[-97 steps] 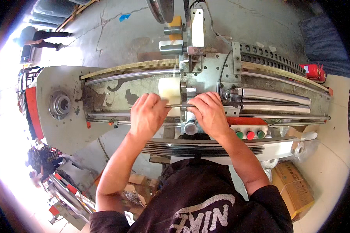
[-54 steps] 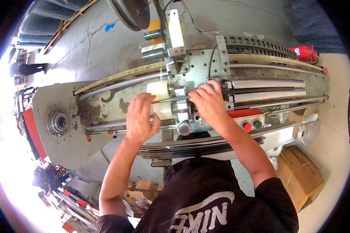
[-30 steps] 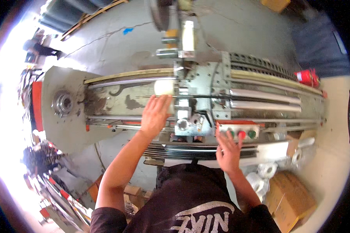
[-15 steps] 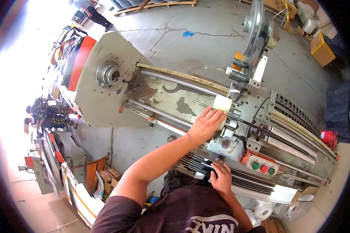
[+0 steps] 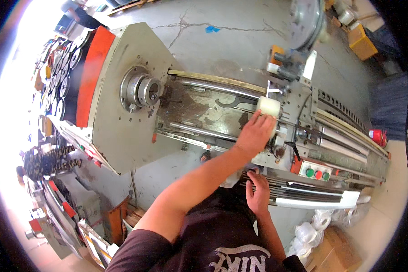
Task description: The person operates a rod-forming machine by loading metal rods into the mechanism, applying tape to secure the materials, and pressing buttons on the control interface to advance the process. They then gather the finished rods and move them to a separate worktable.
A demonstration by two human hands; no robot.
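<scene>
My left hand (image 5: 257, 132) reaches over the machine bed. Its fingers are curled against the near side of a short white cylinder (image 5: 269, 106), which sits at the carriage; my thumb is hidden. Closer to my body, my right hand (image 5: 258, 192) has its fingers apart and holds nothing visible. It is beside a bundle of dark rods (image 5: 299, 192) lying along the machine's front. A hook-shaped spanner (image 5: 233, 103) lies on the bed, left of the white cylinder.
At left stands the large grey headstock (image 5: 131, 113) with a round metal chuck (image 5: 145, 90). A control box (image 5: 316, 172) with green and red buttons is right of my hands. Plastic-wrapped rolls (image 5: 306, 233) and a cardboard box (image 5: 333, 251) are below it. A person (image 5: 84, 16) stands far left.
The whole view has shifted, and the headstock looks larger. My left hand stays at the white cylinder, its fingers now more on the near side. My right hand stays by the rods.
</scene>
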